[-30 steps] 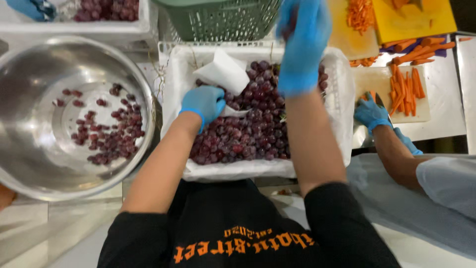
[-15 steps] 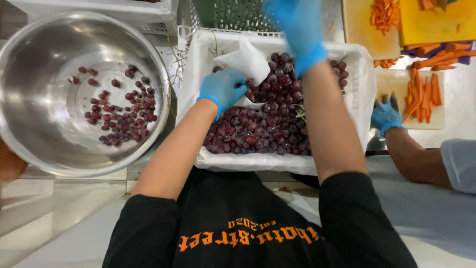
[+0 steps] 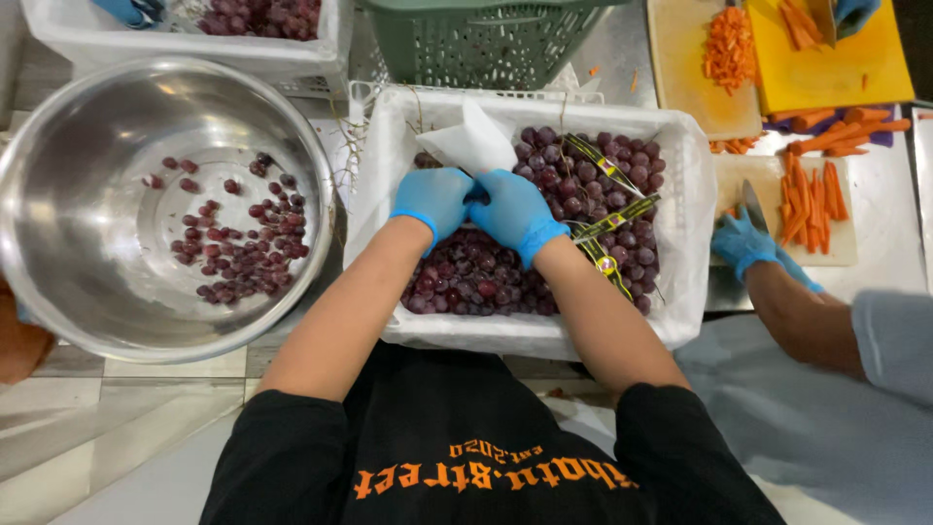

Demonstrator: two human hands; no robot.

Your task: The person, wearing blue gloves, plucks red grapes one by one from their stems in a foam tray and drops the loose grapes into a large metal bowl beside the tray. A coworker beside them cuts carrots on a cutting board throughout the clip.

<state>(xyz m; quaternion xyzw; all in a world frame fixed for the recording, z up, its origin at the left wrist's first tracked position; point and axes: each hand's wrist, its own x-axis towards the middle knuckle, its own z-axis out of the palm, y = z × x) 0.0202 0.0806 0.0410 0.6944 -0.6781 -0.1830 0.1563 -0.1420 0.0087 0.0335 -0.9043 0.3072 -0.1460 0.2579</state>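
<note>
Both blue-gloved hands, left hand point(image 3: 433, 201) and right hand point(image 3: 516, 212), sit together in the white crate point(image 3: 685, 243), fingers curled holding red grapes point(image 3: 486, 277). White paper point(image 3: 471, 144) sticks up just behind the fingers. Left of them, a big metal bowl point(image 3: 68, 233) holds loose grapes point(image 3: 243, 248).

Green basket point(image 3: 476, 39) beyond grape crate point(image 3: 680, 194)

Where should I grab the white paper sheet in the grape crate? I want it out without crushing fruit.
Probably pinch the white paper sheet by its raised, folded peak, from above: it stands free over the grapes, while its lower edge lies under the gloved left hand and right hand.
</note>
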